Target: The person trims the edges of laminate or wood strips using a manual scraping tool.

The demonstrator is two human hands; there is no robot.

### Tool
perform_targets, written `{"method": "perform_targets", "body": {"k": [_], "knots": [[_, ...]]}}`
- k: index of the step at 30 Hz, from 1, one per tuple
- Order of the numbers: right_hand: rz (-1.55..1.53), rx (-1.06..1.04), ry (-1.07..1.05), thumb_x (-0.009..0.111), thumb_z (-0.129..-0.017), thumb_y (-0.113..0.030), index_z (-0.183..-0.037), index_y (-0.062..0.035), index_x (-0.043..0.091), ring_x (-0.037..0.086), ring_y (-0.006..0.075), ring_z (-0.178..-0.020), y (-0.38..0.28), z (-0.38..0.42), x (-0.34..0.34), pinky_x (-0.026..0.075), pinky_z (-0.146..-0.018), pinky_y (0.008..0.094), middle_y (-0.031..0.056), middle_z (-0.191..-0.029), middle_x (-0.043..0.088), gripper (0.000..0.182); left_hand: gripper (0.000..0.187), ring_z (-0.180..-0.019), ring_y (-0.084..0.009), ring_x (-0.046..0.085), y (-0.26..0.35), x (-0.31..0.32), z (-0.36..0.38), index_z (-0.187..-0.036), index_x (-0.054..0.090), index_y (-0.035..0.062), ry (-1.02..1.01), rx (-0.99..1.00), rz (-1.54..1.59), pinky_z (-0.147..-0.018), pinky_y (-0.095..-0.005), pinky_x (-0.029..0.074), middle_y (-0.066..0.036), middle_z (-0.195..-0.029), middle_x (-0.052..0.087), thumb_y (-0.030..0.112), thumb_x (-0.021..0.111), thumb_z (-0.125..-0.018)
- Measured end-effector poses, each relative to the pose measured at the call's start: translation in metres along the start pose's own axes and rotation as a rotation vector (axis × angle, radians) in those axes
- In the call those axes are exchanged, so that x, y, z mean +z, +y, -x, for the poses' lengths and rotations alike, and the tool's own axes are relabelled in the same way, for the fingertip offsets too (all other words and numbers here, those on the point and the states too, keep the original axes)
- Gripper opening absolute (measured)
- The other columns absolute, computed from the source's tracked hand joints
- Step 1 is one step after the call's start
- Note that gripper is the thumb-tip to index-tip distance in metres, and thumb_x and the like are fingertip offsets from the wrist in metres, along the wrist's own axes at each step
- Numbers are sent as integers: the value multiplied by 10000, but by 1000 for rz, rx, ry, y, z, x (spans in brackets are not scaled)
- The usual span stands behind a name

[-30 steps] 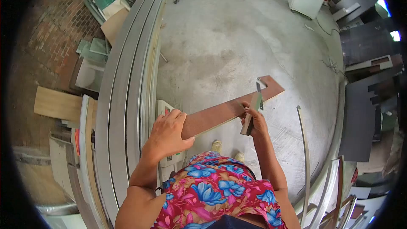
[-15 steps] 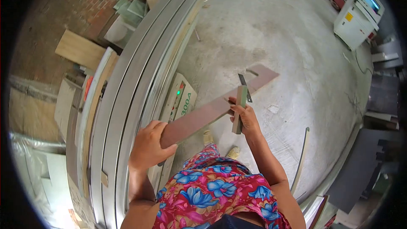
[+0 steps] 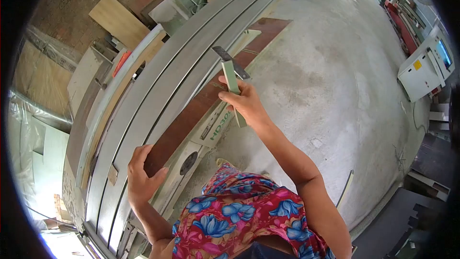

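Note:
My left hand (image 3: 143,175) is closed around the near end of a long brown board (image 3: 179,127), its thumb on the right edge and its fingers on the left. The board slants away to the upper right, alongside the metal machine bed (image 3: 158,84), and has a notch near its far end. My right hand (image 3: 247,103) grips a T-shaped tool (image 3: 231,77) over the board's middle. This tool has a green bar and a dark flat metal blade across its upper end. Whether my right fingertips also touch the board is hidden.
A white machine housing marked in green letters (image 3: 211,127) stands below the board. A cabinet with a screen (image 3: 426,64) is at the right. Sheets and panels (image 3: 120,21) lean at the left. A small wood piece (image 3: 112,175) lies on the bed.
The board has swung left, from over the floor to along the bed's edge. Both hands moved left with it, my right hand also farther away. The view has tilted up.

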State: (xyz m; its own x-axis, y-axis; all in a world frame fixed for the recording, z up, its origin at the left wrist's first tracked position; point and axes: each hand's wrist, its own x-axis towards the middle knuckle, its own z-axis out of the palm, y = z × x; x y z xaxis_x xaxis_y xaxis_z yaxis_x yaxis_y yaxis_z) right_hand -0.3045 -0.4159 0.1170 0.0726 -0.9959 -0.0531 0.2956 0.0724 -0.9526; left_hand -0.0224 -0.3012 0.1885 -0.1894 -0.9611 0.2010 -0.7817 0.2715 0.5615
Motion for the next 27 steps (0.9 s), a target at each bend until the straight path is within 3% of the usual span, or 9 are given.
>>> {"method": "perform_targets", "body": {"k": [3,6,9,17,22,25,27], "knots": [[49,-56,-9,680,-753,-137,-1143,37,568,467,54,-528,13,-37,28,375,-454,211,-20,-671,504,442,521,-930,-294,587,-35,0,-8,-1085,559,-42,14,-91,79,-833,-342,450,-166,-1013,577,90,696,-600],[177,18,-46,682,-757,-165,-1211,4,547,532,58,-667,21,-71,48,430,-533,223,-17,-753,542,503,509,-942,-279,589,-72,0,-23,-1080,572,-42,28,-147,122,-841,-335,448,-159,-1013,584,94,713,-610],[230,36,-56,688,-753,-178,-1198,19,554,542,66,-679,31,-103,63,433,-528,229,-7,-756,546,504,525,-959,-277,588,-103,2,-40,-1091,573,-42,30,-199,175,-857,-335,442,-163,-1029,590,98,723,-608],[321,82,-2,686,-732,-168,-1189,17,561,509,66,-616,57,-158,92,429,-500,220,-14,-731,534,508,501,-970,-283,588,-166,1,-87,-1090,583,-58,-78,-287,199,-860,-337,442,-181,-1059,596,210,707,-685],[309,-31,8,674,-769,-193,-1171,-9,571,491,56,-571,70,-177,96,415,-495,221,-7,-722,561,454,500,-883,-210,603,-187,0,-112,-1106,584,-53,-178,-385,332,-815,-317,459,-158,-969,632,244,699,-720],[651,-100,-29,664,-778,-201,-1131,-5,575,497,59,-577,66,-179,93,419,-495,245,19,-697,560,414,499,-847,-171,589,-195,-1,-125,-1110,584,-58,-226,-436,379,-795,-306,458,-133,-908,639,265,687,-745],[801,-358,66,658,-779,-237,-1161,3,533,592,198,-723,66,-162,94,471,-607,326,126,-876,610,469,494,-828,-159,580,-198,-1,-135,-1103,587,-65,-244,-419,396,-783,-299,456,-118,-889,638,282,676,-761]]}}
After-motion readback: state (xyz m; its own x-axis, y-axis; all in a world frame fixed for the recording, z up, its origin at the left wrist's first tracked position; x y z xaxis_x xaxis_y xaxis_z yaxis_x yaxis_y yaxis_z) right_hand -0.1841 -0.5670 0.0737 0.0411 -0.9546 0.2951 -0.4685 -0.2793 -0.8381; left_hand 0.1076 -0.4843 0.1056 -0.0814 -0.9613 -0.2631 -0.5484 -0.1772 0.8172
